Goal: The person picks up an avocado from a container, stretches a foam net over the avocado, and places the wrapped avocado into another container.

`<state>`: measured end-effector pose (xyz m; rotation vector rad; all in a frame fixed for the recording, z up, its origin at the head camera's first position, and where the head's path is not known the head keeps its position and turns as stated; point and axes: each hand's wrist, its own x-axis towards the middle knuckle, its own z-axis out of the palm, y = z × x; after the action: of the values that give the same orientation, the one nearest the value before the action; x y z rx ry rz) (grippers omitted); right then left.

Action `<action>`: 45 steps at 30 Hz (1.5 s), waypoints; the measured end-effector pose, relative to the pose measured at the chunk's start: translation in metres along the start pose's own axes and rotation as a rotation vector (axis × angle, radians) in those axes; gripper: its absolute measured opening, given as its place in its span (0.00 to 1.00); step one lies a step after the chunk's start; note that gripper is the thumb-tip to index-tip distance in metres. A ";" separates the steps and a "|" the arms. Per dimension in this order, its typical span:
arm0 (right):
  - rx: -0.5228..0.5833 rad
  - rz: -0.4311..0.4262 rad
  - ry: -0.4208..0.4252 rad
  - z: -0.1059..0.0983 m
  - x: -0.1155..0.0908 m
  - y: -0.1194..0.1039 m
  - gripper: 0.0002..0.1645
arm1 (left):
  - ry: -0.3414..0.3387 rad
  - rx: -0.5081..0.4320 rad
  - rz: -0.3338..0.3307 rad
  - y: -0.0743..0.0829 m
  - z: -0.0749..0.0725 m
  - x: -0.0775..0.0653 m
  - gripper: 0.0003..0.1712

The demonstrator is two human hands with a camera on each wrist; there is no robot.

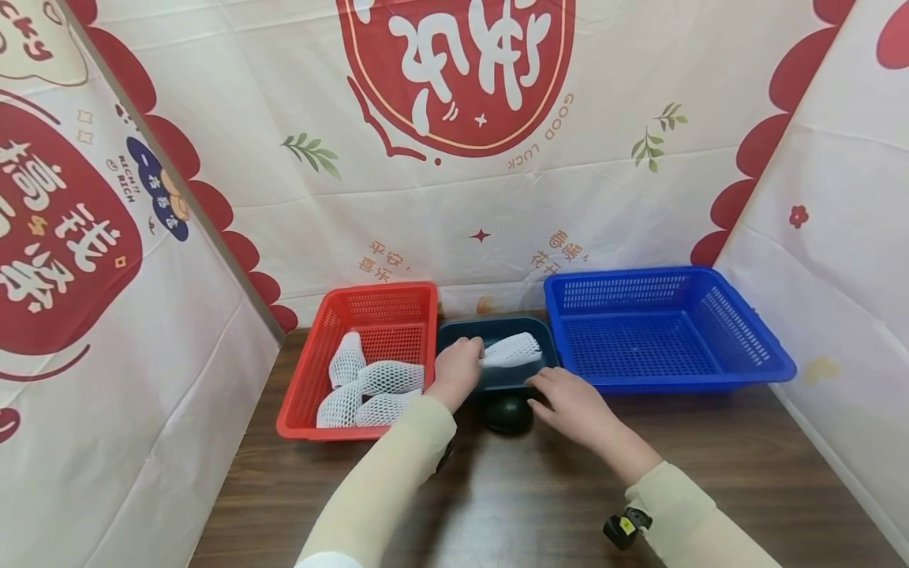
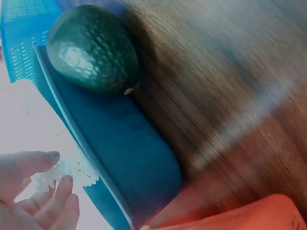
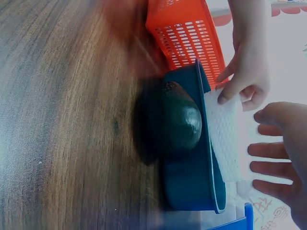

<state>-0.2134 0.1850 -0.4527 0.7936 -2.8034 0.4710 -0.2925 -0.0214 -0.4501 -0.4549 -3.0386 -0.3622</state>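
Observation:
My left hand (image 1: 457, 371) pinches one end of a white foam net sleeve (image 1: 513, 350) over the dark green tray (image 1: 500, 381). The sleeve looks flat and slack, its other end pointing right, as the right wrist view also shows. On the table against the tray's near side lies a dark green avocado (image 1: 507, 414), its bumpy skin plain in the left wrist view. My right hand (image 1: 574, 406) is just right of the avocado, near the tray's front right corner. Its fingers (image 3: 271, 168) are spread and hold nothing.
To the left of the tray stands a red basket (image 1: 301, 394) holding several pieces in white foam nets (image 1: 390, 379). A blue basket (image 1: 632, 339) with slotted walls stands to the right. Behind them hangs a printed cloth (image 1: 604, 189), with more cloth on both sides.

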 end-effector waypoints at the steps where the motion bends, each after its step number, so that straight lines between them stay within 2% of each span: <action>1: -0.001 0.000 0.016 0.000 0.000 0.000 0.17 | 0.003 0.008 0.005 -0.002 -0.001 -0.002 0.07; 6: -0.021 0.033 0.056 -0.002 0.000 0.000 0.19 | 0.033 0.042 0.039 -0.007 -0.006 -0.011 0.08; 11: 0.031 0.118 0.097 -0.003 0.000 -0.001 0.23 | 0.069 0.053 0.079 -0.009 -0.012 -0.022 0.08; 17: 0.207 0.251 0.124 -0.004 0.001 -0.003 0.30 | 0.135 0.029 0.112 -0.011 -0.017 -0.038 0.08; 23: 0.371 0.313 0.154 -0.007 0.002 -0.004 0.28 | 0.192 0.019 0.141 -0.009 -0.021 -0.054 0.10; 27: 0.453 0.296 0.225 -0.008 0.001 -0.008 0.19 | 0.219 0.039 0.163 -0.008 -0.021 -0.063 0.10; 31: 0.476 0.220 0.348 -0.006 -0.001 -0.013 0.09 | 0.258 0.045 0.175 -0.008 -0.017 -0.069 0.09; 35: 0.486 0.119 0.449 -0.003 -0.002 -0.018 0.12 | 0.300 0.020 0.180 -0.009 -0.012 -0.072 0.12; 40: 0.524 0.059 0.505 0.000 -0.002 -0.021 0.15 | 0.331 -0.003 0.165 -0.008 -0.007 -0.076 0.25; 45: 0.588 0.055 0.512 0.000 -0.001 -0.027 0.14 | 0.376 0.023 0.180 0.000 -0.004 -0.078 0.41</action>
<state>-0.1983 0.1634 -0.4466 0.5726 -2.2202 1.3313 -0.2174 -0.0442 -0.4527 -0.5797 -2.6135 -0.3565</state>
